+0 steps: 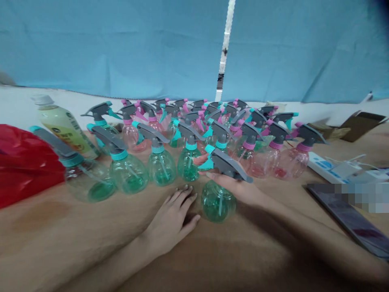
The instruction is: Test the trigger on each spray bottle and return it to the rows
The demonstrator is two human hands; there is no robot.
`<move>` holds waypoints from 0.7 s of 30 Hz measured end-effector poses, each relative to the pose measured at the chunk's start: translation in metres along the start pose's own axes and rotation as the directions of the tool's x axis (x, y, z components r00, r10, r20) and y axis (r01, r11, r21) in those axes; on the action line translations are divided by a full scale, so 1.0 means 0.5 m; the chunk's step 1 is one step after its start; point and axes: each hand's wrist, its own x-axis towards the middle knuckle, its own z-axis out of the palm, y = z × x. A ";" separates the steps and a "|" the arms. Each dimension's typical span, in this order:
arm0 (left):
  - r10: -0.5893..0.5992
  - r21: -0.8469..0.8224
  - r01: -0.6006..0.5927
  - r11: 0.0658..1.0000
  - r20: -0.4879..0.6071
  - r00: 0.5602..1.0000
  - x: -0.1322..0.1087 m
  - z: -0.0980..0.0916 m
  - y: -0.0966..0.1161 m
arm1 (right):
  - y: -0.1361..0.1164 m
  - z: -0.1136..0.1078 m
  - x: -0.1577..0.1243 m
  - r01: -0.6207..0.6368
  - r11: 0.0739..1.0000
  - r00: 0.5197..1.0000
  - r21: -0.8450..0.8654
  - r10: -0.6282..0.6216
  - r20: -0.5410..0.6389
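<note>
Right hand (238, 187) held green spray bottle (215, 207) by its neck

Its fingers (219, 179) wrapped below the gray trigger head (226, 163), at the table's (45, 239) front; a pale tube (220, 206) stood inside. The left hand (170, 219) lay beside it, fingers loosely spread. Beyond, 4 green bottles (129, 176) and several pink bottles (287, 162) showed deeper-coloured bases, liquid or plastic unclear.

A work spot indoors — home or workshop, hard to tell.
Many spray bottles (162, 170) crowd the brown tabletop (121, 227) in front of a blue cloth (121, 48) — a drink bottle (65, 127), a red bag (27, 166) and a white power strip (322, 164) are there too.
</note>
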 end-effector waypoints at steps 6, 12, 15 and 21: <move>0.001 -0.017 -0.001 1.000 -0.021 1.000 0.001 -0.001 0.001 | 0.006 -0.004 -0.002 -0.018 0.999 1.000 -0.041 0.018 -0.001; -0.009 -0.003 0.009 1.000 -0.004 1.000 0.002 -0.005 0.004 | 0.003 -0.003 -0.004 -0.018 0.997 1.000 -0.075 0.016 -0.021; -0.009 -0.004 0.009 1.000 -0.006 1.000 0.002 -0.004 0.004 | 0.000 -0.002 -0.006 -0.036 0.994 0.999 -0.099 0.033 -0.036; -0.001 0.009 0.001 1.000 0.013 1.000 0.002 -0.005 0.003 | -0.002 -0.003 0.002 0.021 0.996 1.000 -0.086 -0.019 0.020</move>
